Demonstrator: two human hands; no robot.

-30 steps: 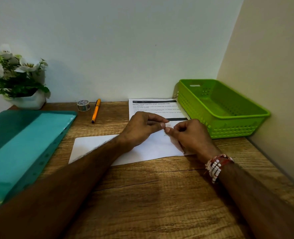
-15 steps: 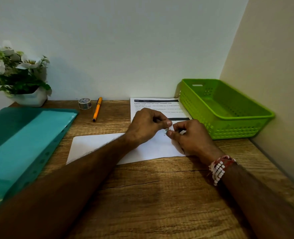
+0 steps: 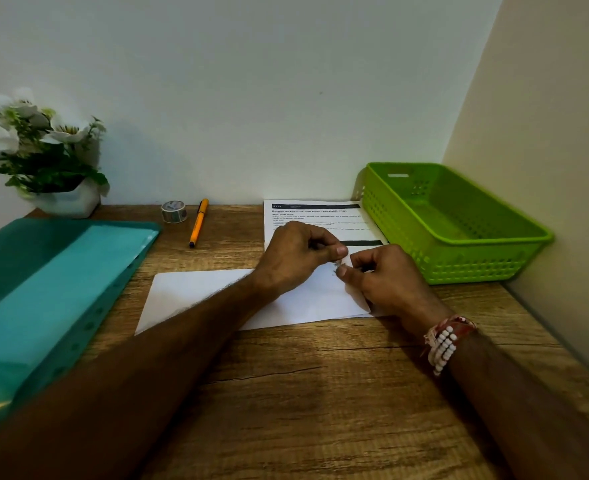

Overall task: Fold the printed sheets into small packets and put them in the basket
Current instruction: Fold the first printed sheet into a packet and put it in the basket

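Here the left hand (image 3: 295, 254) and right hand (image 3: 386, 275) both pinch a small folded packet (image 3: 344, 262) above the blank sheet (image 3: 196, 292), left of the green basket (image 3: 459, 268). Best to press each crease flat before releasing.

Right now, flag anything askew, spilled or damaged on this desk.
Nothing stands out. The green basket sits upright, holding no packets yet. The printed sheet and blank sheet lie flat. Both hands, left hand and right hand, pinch a small folded paper.
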